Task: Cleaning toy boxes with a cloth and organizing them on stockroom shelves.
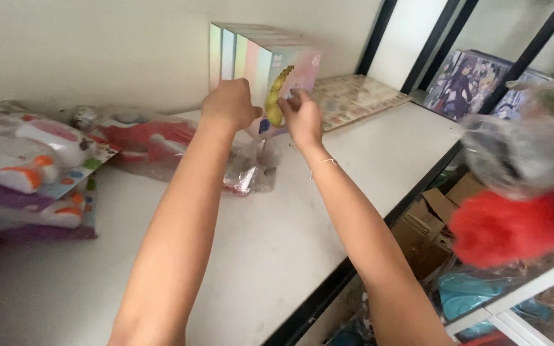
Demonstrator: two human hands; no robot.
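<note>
Both your hands are up at the far end of the white shelf, on the row of pastel boxes (261, 64) standing upright against the wall. Your left hand (229, 104) sits on the near left face of the nearest box, its fingers curled around the edge so that the tips are hidden behind the card. Your right hand (302, 116) is at the box's front right corner, fingers (290, 102) bent and pinched against the printed face. So the box stands between your two hands, touching both, its long axis upright and its row running away from you toward the wall. Neither hand is clearly nearer; they flank it evenly.

Just below your wrists lies a crumpled clear plastic bag (248, 173) on the shelf, and to its left a red toy in wrapping (145, 144). A flat patterned box (354, 96) lies to the right of the standing row, near but apart
</note>
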